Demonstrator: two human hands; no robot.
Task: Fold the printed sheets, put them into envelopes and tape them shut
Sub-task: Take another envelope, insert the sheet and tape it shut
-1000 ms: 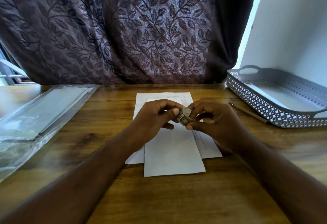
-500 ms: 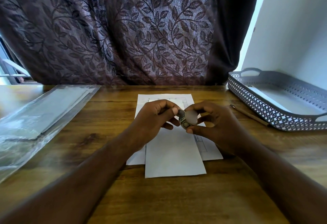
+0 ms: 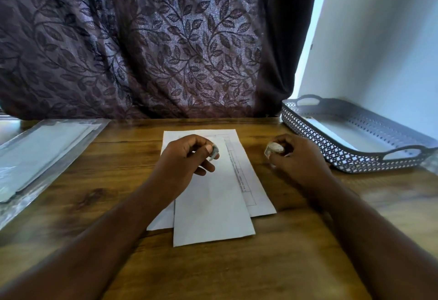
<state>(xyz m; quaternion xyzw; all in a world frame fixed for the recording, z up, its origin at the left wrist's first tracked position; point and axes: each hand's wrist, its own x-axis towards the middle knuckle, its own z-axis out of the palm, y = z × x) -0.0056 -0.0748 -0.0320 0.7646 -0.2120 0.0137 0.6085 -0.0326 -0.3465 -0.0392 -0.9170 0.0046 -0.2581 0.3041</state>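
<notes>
While the white envelope [image 3: 211,205] lies flat mid-table with its long axis running away from the person, its far end sits under the left hand [image 3: 182,164], which pinches a short piece of tape [image 3: 215,152] between thumb and forefinger. The printed sheet [image 3: 251,181] lies beneath it, showing along its right side. The right hand [image 3: 301,159], just right of the sheet, curls round the tape roll [image 3: 273,149]. A perforated grey tray [image 3: 331,148] stands close beyond it; a plastic packet [image 3: 42,152] lies well left. Bare wood of the table [image 3: 237,271] runs along the near edge.
</notes>
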